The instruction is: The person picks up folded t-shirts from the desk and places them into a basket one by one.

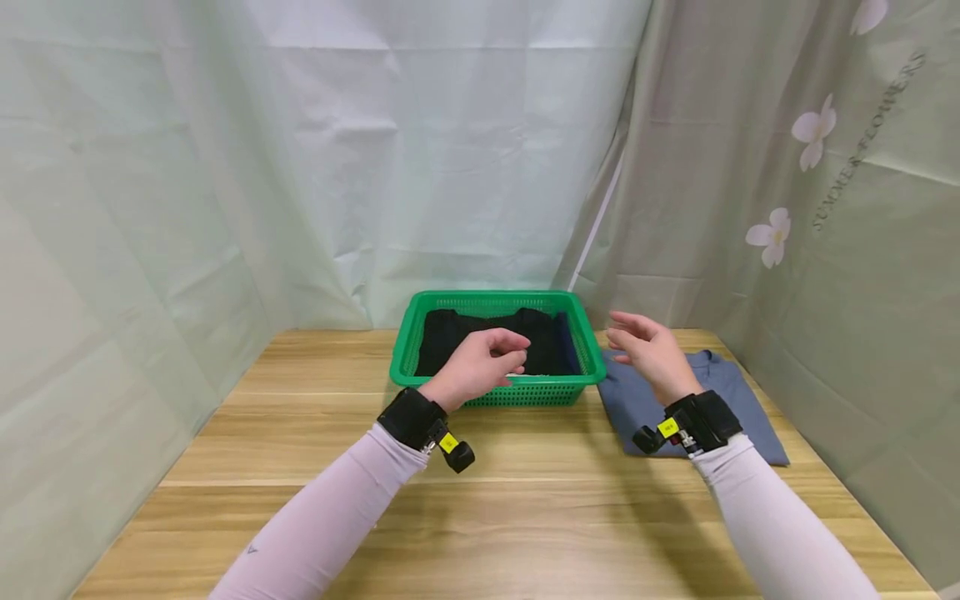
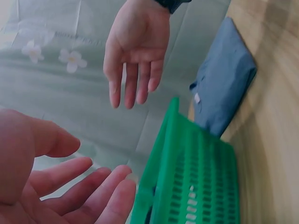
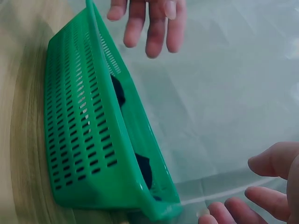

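Note:
A green plastic basket (image 1: 495, 392) stands toward the back of the wooden table, with dark folded cloth (image 1: 442, 337) inside it. Over the basket's near left part hovers my left hand (image 1: 483, 362), its fingers loosely bent and nothing between them. My right hand (image 1: 648, 354) is raised by the basket's right end, above a folded blue-grey garment (image 1: 735, 408), and it holds nothing. In the left wrist view both hands have relaxed fingers, apart from the basket wall (image 2: 201, 172). The right wrist view shows black cloth (image 3: 144, 169) just past the basket rim.
The wooden table (image 1: 300, 467) reaches back to a pale curtain (image 1: 480, 167). More curtain with printed flowers (image 1: 813, 133) hangs along the right side. Each wrist wears a black strap (image 1: 411, 417) with a small camera jutting inward.

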`<state>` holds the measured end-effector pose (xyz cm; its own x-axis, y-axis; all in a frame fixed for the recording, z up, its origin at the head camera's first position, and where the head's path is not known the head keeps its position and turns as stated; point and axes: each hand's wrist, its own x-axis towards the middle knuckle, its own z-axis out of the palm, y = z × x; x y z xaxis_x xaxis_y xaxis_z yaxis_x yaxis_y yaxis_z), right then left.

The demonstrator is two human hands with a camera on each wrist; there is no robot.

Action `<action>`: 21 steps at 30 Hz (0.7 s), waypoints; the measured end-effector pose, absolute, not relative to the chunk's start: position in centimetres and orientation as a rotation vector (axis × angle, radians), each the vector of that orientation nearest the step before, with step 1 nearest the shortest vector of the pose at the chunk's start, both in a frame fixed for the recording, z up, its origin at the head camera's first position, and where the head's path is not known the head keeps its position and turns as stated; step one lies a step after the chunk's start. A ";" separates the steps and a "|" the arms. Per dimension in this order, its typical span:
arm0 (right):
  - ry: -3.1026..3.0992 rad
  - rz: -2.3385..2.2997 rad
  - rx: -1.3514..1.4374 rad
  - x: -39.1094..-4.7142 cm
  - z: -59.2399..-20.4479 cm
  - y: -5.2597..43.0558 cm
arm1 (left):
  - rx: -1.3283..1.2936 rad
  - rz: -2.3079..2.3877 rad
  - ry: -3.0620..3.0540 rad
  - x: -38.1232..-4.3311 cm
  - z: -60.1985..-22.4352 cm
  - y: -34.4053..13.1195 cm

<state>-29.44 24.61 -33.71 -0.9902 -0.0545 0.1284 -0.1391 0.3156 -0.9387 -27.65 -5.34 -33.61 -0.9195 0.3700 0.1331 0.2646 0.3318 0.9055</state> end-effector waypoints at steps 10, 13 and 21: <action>-2.493 1.738 0.114 -28.4 -34.5 27.2 | 0.753 1.581 2.366 -26.5 -34.5 -3.1; -2.498 1.716 0.101 -28.2 -34.7 27.8 | 0.762 1.577 2.338 -26.2 -34.8 -2.5; -2.496 1.693 0.069 -27.9 -35.6 29.7 | 0.766 1.574 2.274 -25.6 -35.9 -0.9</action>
<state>-27.91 29.74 -35.57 -0.9912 0.0320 0.1287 -0.1077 0.3718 -0.9221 -25.60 -0.90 -35.88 -0.8236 0.5622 0.0746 0.2679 0.2697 0.9249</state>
